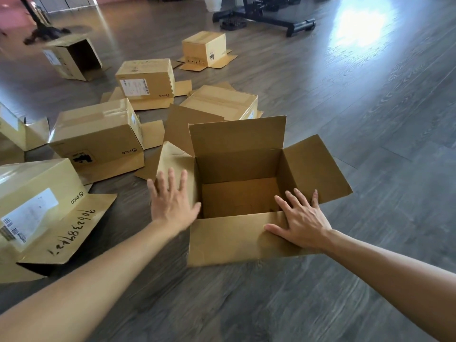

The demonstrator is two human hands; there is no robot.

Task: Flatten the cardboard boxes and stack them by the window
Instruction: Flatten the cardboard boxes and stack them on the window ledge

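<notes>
An open brown cardboard box stands upright on the wood floor right in front of me, all four top flaps spread out and nothing inside. My left hand lies flat with fingers spread on the box's left flap. My right hand rests open at the near right corner, fingers on the rim and thumb on the near flap. Neither hand grips anything. Several other cardboard boxes stand upside down to the left and beyond, such as one with a PICO mark and one with a shipping label and handwritten digits.
More boxes sit farther back: one with a white label, a small one, and one lying on its side. A black equipment base and a tripod foot stand at the far end. Bright glare falls on the floor at upper right.
</notes>
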